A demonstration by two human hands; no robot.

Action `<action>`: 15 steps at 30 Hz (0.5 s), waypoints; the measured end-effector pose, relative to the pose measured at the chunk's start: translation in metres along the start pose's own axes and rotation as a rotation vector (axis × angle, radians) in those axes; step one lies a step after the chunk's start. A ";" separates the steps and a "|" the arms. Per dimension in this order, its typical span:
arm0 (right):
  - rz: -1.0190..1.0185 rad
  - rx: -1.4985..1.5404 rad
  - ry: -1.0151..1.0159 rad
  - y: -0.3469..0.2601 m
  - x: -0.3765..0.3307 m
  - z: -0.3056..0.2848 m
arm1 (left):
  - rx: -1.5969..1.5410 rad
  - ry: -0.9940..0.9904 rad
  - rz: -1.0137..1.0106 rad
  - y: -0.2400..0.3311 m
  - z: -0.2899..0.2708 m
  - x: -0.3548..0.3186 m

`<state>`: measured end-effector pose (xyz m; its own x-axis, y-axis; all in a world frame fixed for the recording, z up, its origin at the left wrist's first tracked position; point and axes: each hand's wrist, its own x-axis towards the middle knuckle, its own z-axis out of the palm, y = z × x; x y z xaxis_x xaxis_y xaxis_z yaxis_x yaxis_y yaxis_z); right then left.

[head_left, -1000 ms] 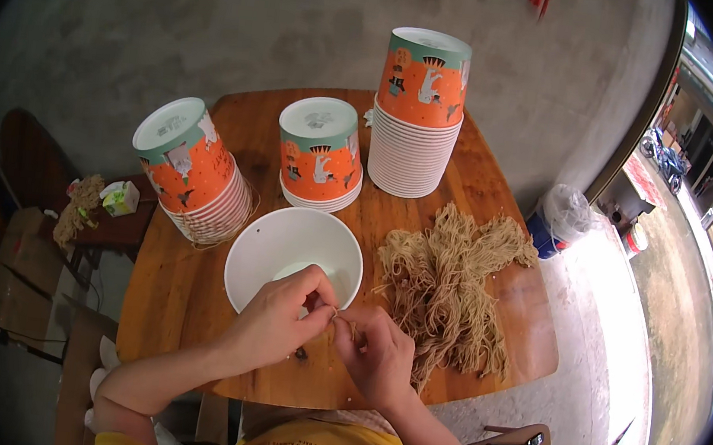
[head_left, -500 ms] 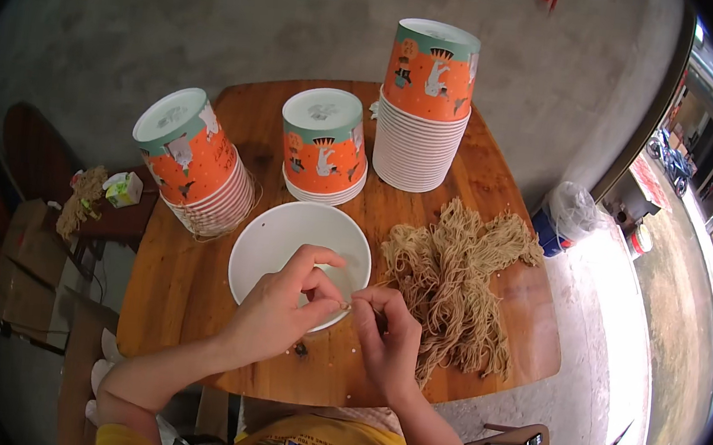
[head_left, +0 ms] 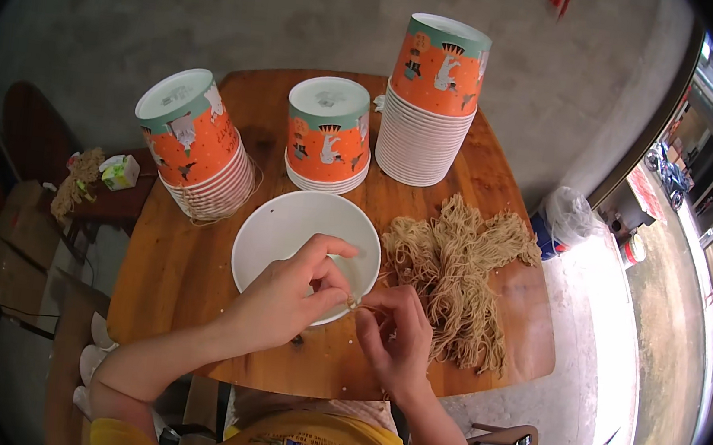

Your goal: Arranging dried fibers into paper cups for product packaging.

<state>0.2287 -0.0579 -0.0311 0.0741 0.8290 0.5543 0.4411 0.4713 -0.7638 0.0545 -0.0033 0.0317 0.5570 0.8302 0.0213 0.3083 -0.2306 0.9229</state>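
Observation:
An empty white paper bowl stands open side up near the front of the wooden table. My left hand lies over its near rim, fingers pinched together. My right hand is beside it, fingertips meeting those of the left at the bowl's right edge, where both pinch a thin brown noodle strand. To the right lies a heap of dry brown noodles on the tabletop.
Three stacks of upside-down orange and green paper bowls stand behind: a leaning one at left, a short one in the middle, a tall one at right. Left of the table is a low stand with a small carton. A clear bag sits at right.
Both hands have shifted slightly up and right toward the bowl's rim, keeping their fingertips together. The bowl, the stacks and the noodle heap have not moved.

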 end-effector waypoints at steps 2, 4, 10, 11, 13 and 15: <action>0.026 0.014 -0.010 0.000 0.001 0.000 | 0.035 -0.007 0.042 0.005 0.001 -0.002; 0.025 0.008 -0.012 -0.002 0.002 0.000 | 0.052 -0.006 0.039 0.008 0.001 -0.002; 0.032 0.025 -0.028 0.002 0.002 0.003 | 0.073 0.000 0.073 0.003 0.002 -0.002; 0.050 0.047 -0.039 0.002 0.002 0.003 | 0.072 -0.002 0.089 0.003 0.002 -0.002; 0.074 0.059 -0.032 0.000 0.003 0.004 | 0.078 -0.010 0.103 0.002 0.001 0.000; 0.095 0.071 -0.023 0.002 0.003 0.004 | 0.086 -0.016 0.120 0.002 0.001 0.001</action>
<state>0.2259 -0.0535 -0.0323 0.0913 0.8772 0.4714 0.3683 0.4101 -0.8344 0.0562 -0.0030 0.0331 0.6059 0.7860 0.1229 0.3035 -0.3712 0.8775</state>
